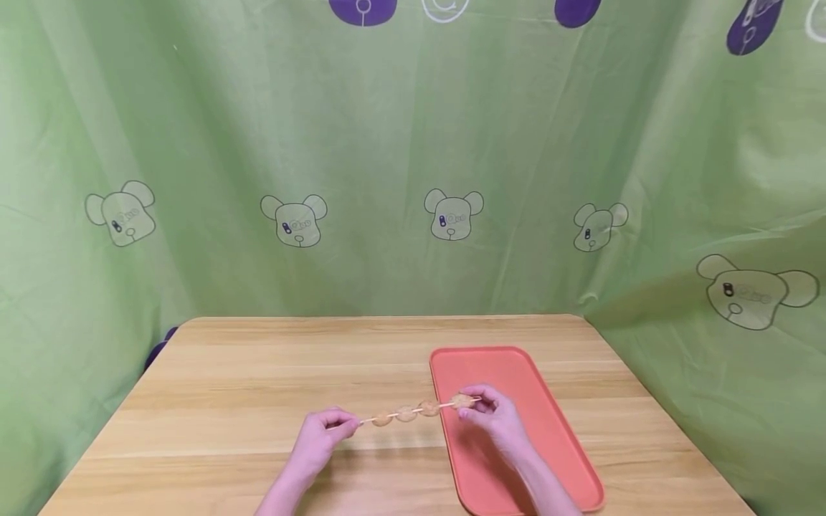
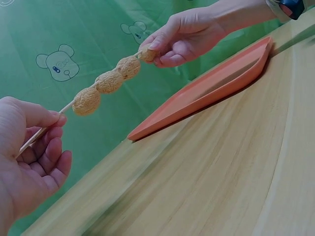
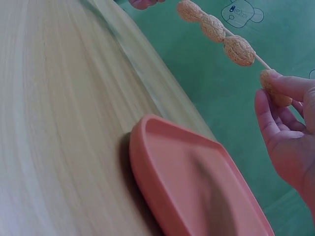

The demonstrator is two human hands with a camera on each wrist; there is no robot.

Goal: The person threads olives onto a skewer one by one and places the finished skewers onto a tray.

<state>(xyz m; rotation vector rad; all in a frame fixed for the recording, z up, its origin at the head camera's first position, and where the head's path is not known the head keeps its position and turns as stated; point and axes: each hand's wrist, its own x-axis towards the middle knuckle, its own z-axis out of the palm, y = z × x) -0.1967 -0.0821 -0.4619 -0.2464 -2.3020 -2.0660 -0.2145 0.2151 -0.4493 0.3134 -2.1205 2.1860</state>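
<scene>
A thin wooden skewer (image 2: 66, 106) carries several wrinkled tan balls (image 2: 109, 82) that look like food, held in the air and slightly tilted. My left hand (image 1: 319, 433) grips the bare end of the stick between thumb and fingers. At the other end my right hand (image 1: 500, 423) pinches the last ball (image 3: 274, 88) between thumb and fingers. In the head view the stick's tip shows just past that ball. A bare gap of stick separates it from the remaining balls (image 3: 239, 50). The right hand is above a red-orange tray (image 1: 548, 430); the left is above the tabletop.
The tray lies on the right part of a wooden table (image 1: 258, 373). Green curtains (image 1: 374, 143) with bear-head prints hang behind the table and along both sides. A dark band (image 2: 292, 7) circles the right wrist.
</scene>
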